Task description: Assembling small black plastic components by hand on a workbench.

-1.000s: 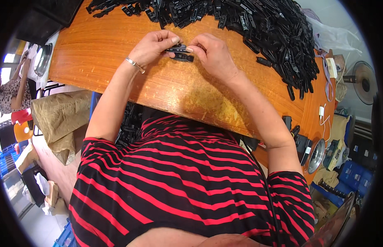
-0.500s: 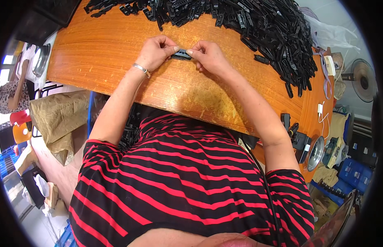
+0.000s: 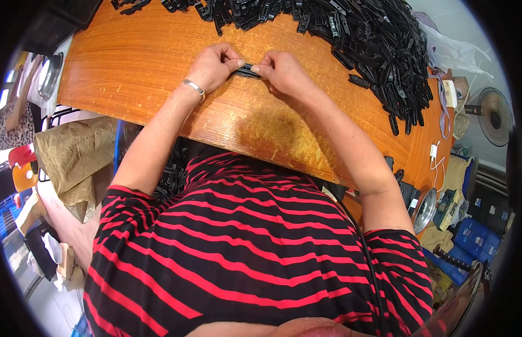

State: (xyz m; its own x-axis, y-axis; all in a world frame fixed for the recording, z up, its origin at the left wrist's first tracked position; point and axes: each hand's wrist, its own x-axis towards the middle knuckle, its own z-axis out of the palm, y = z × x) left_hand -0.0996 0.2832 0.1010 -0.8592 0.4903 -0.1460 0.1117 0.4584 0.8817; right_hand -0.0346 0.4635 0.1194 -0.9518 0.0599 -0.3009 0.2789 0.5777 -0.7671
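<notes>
Pressure seems best shared evenly and squarely, as the left hand point(image 3: 212, 68) and right hand point(image 3: 286, 72) each pinch one end of the slim black piece point(image 3: 247, 71) between them, over the bench point(image 3: 224, 112).

Left hand point(image 3: 209, 69) and right hand point(image 3: 287, 73) pinch slim black plastic part point(image 3: 248, 70) at both ends, over wooden table point(image 3: 154, 62). Black clip-like pieces point(image 3: 384, 56) heaped table's far right. Fan point(image 3: 495, 117) right of table; crumpled brown sheet point(image 3: 70, 154) left.
</notes>
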